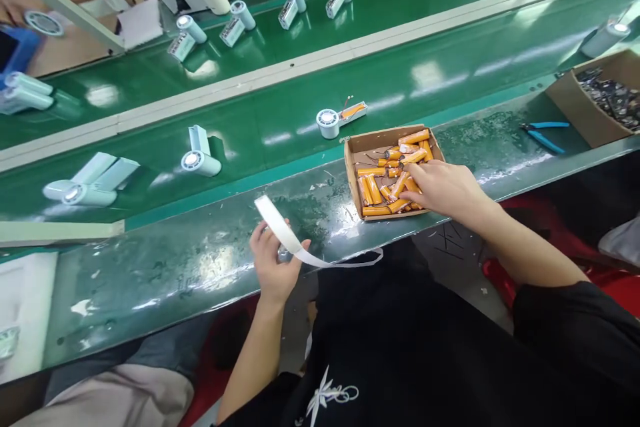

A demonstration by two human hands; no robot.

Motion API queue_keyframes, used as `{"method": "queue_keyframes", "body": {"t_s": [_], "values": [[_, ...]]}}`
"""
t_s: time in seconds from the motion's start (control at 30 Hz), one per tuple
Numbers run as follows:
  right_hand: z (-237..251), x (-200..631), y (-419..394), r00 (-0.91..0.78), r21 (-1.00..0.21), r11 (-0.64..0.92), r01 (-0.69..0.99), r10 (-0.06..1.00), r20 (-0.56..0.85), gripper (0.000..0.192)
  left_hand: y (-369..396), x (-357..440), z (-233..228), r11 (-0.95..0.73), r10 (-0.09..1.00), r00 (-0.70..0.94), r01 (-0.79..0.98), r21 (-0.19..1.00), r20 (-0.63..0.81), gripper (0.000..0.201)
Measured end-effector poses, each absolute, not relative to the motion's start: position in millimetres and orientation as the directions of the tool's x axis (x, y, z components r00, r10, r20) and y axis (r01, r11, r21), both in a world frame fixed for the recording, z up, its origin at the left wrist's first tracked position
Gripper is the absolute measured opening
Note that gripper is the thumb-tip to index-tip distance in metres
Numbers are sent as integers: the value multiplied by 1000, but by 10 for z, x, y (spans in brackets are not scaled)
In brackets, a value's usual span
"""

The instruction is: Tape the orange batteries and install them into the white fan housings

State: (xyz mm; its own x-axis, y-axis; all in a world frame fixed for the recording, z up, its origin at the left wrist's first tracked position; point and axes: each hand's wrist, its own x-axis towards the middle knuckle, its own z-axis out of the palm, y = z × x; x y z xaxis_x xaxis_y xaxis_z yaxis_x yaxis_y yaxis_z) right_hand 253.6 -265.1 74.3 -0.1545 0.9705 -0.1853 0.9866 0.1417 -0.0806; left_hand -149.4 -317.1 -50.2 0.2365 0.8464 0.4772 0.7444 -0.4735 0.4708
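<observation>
My left hand (274, 263) holds a white strip of tape (280, 230) that curls up from the fingers and trails off to the right over the bench edge. My right hand (443, 190) reaches into a small cardboard box (351, 167) of orange batteries (373, 188), its fingertips on one battery (400, 185) near the box's middle. Just beyond the box, a white fan part with an orange battery fitted (340, 119) lies on the green belt.
Several white fan housings (200, 157) lie along the two green conveyor belts (280, 113). Blue-handled pliers (545, 135) and a larger cardboard box of dark parts (575, 103) sit at the right. Other people's hands and a blue tray (15, 47) show at top left.
</observation>
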Motion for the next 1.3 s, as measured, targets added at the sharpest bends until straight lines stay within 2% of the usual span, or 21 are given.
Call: {"method": "queue_keyframes", "body": {"t_s": [0.03, 0.07, 0.1, 0.13, 0.2, 0.27, 0.3, 0.37, 0.4, 0.5, 0.63, 0.73, 0.83, 0.93, 1.0, 1.1, 1.13, 1.2, 1.3], "values": [[740, 2528, -2630, -158, -33, 155, 987, 963, -218, 38, -3145, -1403, -447, -490, 818, 220, 751, 442, 532, 44], [733, 2524, -2619, -172, -36, 168, 985, 957, -234, 35, -3115, -1313, -388, -517, 782, 220, 752, 409, 584, 38], [723, 2528, -2618, -191, -96, 174, 980, 956, -224, 35, -3087, -1226, -329, -551, 745, 237, 745, 376, 623, 33], [712, 2539, -2625, -204, -212, 165, 963, 963, -177, 36, -3065, -1147, -272, -586, 718, 270, 731, 349, 641, 30], [687, 2556, -2664, -177, -553, 151, 820, 984, 6, 42, -3053, -1015, -165, -640, 682, 335, 703, 309, 650, 27], [644, 2523, -2731, -63, -828, 211, 520, 976, 209, 48, -3085, -911, -65, -676, 670, 400, 678, 290, 626, 25], [613, 2479, -2773, 2, -888, 269, 373, 957, 291, 48, -3114, -867, -19, -691, 666, 431, 663, 288, 608, 25], [534, 2352, -2861, 77, -899, 394, 190, 907, 414, 37, -3181, -797, 61, -724, 652, 488, 627, 287, 581, 24], [491, 2287, -2904, 90, -880, 445, 168, 882, 463, 27, -3213, -770, 93, -737, 645, 512, 613, 286, 567, 25], [385, 2167, -3007, 65, -794, 537, 285, 816, 575, 9, -3280, -730, 150, -763, 631, 573, 583, 281, 524, 31], [343, 2190, -3096, 55, -714, 542, 443, 778, 626, 15, -3297, -722, 189, -766, 628, 594, 585, 267, 502, 33], [304, 2146, -3184, 53, -749, 532, 395, 801, 597, 16, -3281, -713, 231, -772, 613, 602, 595, 224, 512, 28], [196, 1999, -3287, -4, -834, 534, 135, 843, 539, 19, -3248, -735, 271, -769, 610, 629, 616, 169, 482, 27], [139, 1944, -3300, 2, -945, 312, -96, 950, 314, 41, -3191, -812, 315, -754, 622, 639, 644, 127, 453, 36], [209, 2033, -3223, -108, -986, 140, -85, 983, 149, 50, -3141, -865, 363, -763, 616, 656, 633, 126, 436, 45], [437, 2232, -3050, -294, -990, 75, 117, 955, 37, 34, -3064, -863, 470, -790, 575, 707, 610, 55, 412, 49], [508, 2255, -3005, -286, -984, 96, 152, 957, 49, 30, -3044, -830, 506, -791, 556, 714, 611, 8, 427, 49], [587, 2161, -2962, -155, -980, 158, 119, 978, 139, 31, -3028, -713, 557, -767, 524, 681, 638, -63, 512, 50], [493, 1742, -2983, 127, -971, 239, 25, 962, 240, 45, -3099, -464, 532, -686, 513, 538, 726, -58, 670, 53]]}}
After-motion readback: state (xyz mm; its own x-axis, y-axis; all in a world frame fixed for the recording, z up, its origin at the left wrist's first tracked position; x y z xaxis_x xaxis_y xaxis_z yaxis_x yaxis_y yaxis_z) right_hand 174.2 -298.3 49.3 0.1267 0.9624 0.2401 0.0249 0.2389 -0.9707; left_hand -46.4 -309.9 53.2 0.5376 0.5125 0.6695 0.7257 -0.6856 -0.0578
